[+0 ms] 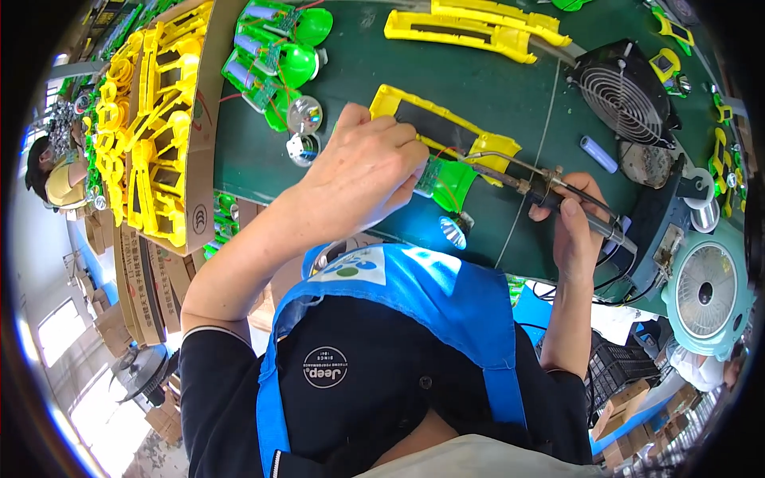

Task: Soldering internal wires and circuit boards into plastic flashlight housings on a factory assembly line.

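Note:
My left hand is closed at the edge of a small green circuit board, its fingertips partly hidden. Wires join the board to a green lamp housing, whose round reflector glows bluish white. My right hand grips a soldering iron with a thin curved metal tube alongside. The iron's tip points left, over the green housing and close to the board. Just beyond lies a yellow plastic frame, partly behind the left hand.
Several lamp assemblies with blue cells lie at the far left, beside a carton of yellow parts. More yellow frames lie at the back. On the right are a black fan, a loose blue cell and a teal fan.

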Demonstrator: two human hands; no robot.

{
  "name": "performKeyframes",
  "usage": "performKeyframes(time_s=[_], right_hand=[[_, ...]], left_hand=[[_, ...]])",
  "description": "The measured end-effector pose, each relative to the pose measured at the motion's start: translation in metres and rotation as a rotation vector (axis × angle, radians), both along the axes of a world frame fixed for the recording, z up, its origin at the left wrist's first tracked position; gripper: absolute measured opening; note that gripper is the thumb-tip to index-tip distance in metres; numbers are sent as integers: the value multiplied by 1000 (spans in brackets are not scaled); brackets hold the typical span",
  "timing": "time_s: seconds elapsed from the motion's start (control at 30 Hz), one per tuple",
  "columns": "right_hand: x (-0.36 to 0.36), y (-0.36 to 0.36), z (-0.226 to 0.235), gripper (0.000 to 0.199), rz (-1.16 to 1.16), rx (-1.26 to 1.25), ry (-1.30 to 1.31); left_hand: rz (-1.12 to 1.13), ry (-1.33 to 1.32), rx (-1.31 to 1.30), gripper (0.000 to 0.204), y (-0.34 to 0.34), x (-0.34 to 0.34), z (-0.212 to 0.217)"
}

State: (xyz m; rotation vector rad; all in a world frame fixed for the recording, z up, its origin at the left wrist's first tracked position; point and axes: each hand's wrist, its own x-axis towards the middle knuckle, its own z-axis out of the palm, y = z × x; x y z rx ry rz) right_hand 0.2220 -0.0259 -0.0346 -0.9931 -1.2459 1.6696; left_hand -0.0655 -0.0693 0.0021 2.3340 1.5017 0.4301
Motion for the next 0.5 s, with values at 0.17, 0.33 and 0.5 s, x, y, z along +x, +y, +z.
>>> performKeyframes(time_s=[0.17,0.33,0.5], right_hand=[[2,9,4,41,-158,299,47],[-38,44,11,26,-197,674,-134],[-72,102,-20,45,-248,1095,-608]], left_hand=[[-76,-54,-69,12,4,-7,0],[57,-46,168,25,41,-19,13],[-81,7,55,30,58,-34,-12]])
